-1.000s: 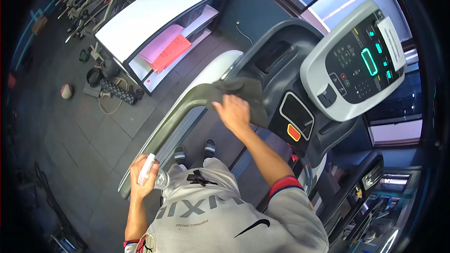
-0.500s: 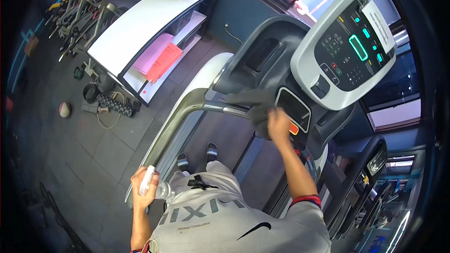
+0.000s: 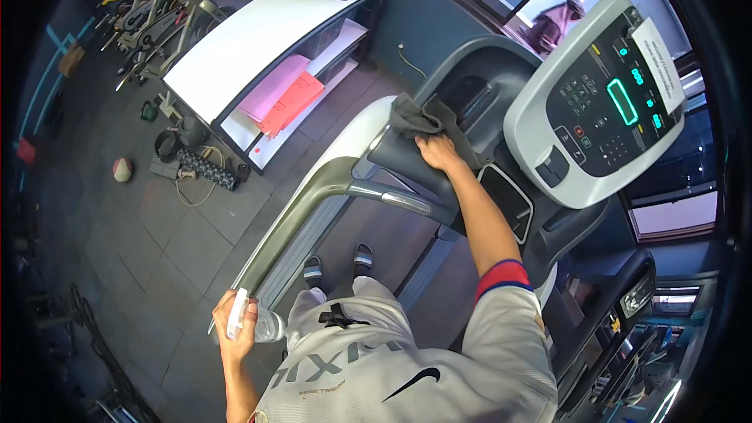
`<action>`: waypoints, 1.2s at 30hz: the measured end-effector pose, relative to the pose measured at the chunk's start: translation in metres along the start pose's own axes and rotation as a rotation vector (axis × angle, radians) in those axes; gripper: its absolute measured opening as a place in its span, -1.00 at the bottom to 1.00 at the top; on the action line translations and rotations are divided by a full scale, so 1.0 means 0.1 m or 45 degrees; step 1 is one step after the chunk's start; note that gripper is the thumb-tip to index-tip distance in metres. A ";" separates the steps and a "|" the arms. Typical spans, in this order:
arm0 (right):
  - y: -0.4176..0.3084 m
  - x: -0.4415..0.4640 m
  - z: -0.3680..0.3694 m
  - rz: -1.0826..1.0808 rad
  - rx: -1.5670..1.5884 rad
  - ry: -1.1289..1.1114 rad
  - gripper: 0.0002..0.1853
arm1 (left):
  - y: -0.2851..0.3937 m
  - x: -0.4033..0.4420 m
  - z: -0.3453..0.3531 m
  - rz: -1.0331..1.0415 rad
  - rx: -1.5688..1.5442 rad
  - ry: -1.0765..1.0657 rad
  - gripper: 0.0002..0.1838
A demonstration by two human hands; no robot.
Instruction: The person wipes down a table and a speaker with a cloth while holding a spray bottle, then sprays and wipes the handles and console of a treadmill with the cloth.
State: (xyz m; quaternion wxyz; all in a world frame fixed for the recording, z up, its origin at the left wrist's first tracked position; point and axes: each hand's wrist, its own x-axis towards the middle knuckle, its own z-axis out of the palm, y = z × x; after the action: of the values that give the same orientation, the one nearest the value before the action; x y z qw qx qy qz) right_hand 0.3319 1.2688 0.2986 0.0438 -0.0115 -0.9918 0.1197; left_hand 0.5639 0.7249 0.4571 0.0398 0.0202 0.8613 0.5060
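Observation:
My left hand [image 3: 237, 319] is closed round the white-topped neck of a clear spray bottle [image 3: 270, 327], held low beside my hip. My right hand [image 3: 439, 152] presses a dark grey cloth [image 3: 421, 119] onto the left part of the treadmill's front tray. The cloth lies bunched at the far side of the fingers and partly hides the tray. Right of that hand stands the treadmill console [image 3: 599, 102], its display lit green. A metal-sensor handlebar [image 3: 405, 202] runs just below my right forearm.
My feet in striped slides stand on the treadmill belt [image 3: 384, 243]. To the left is a white desk [image 3: 258, 39] with pink and red papers [image 3: 290, 106] on its shelf. A ball [image 3: 122, 170] and a foam roller [image 3: 207, 171] lie on the floor. Another treadmill [image 3: 603, 329] is at right.
My right hand has moved left and away from me, carrying the cloth from the tray's middle to its left side. The left hand still grips the bottle. The view has shifted slightly.

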 end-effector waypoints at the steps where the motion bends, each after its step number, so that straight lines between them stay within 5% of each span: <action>1: 0.02 0.11 0.04 -0.066 0.078 0.076 -0.49 | 0.00 -0.06 0.02 -0.048 -0.014 0.007 -0.69; 4: -0.16 0.21 -0.28 0.195 -0.091 -0.285 -0.52 | 0.07 -0.18 0.11 -0.169 -0.039 0.022 -0.70; 9: -0.42 -0.13 -0.62 0.128 -0.396 -0.549 -0.48 | -0.08 -0.33 0.18 -0.091 -0.044 0.021 -0.68; 12: -0.50 -0.64 -0.74 0.195 -0.210 -0.411 -0.35 | -0.04 -0.37 0.18 -0.088 -0.078 0.104 -0.65; 18: 0.08 -0.31 -1.20 0.166 -0.884 0.019 -0.31 | -0.07 -0.34 0.19 -0.139 -0.031 0.136 -0.66; 20: -0.29 -0.18 -1.26 0.151 -1.201 -0.234 -0.38 | -0.08 -0.25 0.20 -0.047 -0.022 0.114 -0.67; 22: -0.29 -0.06 -1.06 -0.039 -0.849 -0.567 -0.39 | -0.09 -0.18 0.18 -0.022 -0.027 0.066 -0.69; 27: -0.23 0.40 -0.62 0.321 -0.486 -0.750 -0.45 | 0.05 -0.11 0.21 -0.034 -0.063 0.085 -0.71; 36: -0.21 0.53 -0.65 0.313 -0.536 -0.991 -0.51 | -0.08 -0.27 0.19 -0.050 -0.064 0.066 -0.74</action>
State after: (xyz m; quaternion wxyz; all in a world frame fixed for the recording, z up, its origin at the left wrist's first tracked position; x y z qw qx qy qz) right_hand 0.2847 1.2653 0.3710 -0.3500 -0.0918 -0.9284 -0.0847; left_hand 0.5927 0.7357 0.4426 0.0281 -0.0109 0.8493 0.5270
